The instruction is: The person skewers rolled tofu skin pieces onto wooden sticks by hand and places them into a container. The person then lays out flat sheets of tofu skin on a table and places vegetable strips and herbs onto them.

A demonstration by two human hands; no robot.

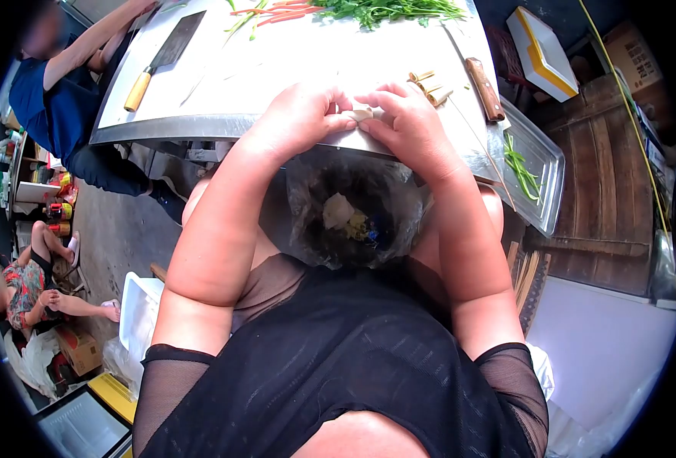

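Both my hands meet at the near edge of the white table [254, 76]. A small pale piece [359, 114] is pinched between the fingertips of my left hand [304, 114] and my right hand [407, 122]; what it is I cannot make out. Just beyond my right hand lie several short tan pieces [430, 87]. To their right rests a knife with a brown wooden handle [485, 89]. A cleaver [176, 42] with a light wooden handle lies on the table's left part. Below my hands hangs an open plastic bag [357, 210] with scraps inside.
Green leafy stalks [388, 11] and red strips [284, 13] lie at the table's far side. A metal tray [546, 164] holding green stalks stands at the right. One person in blue [63, 114] is at the table's left; another person [29, 294] sits farther back.
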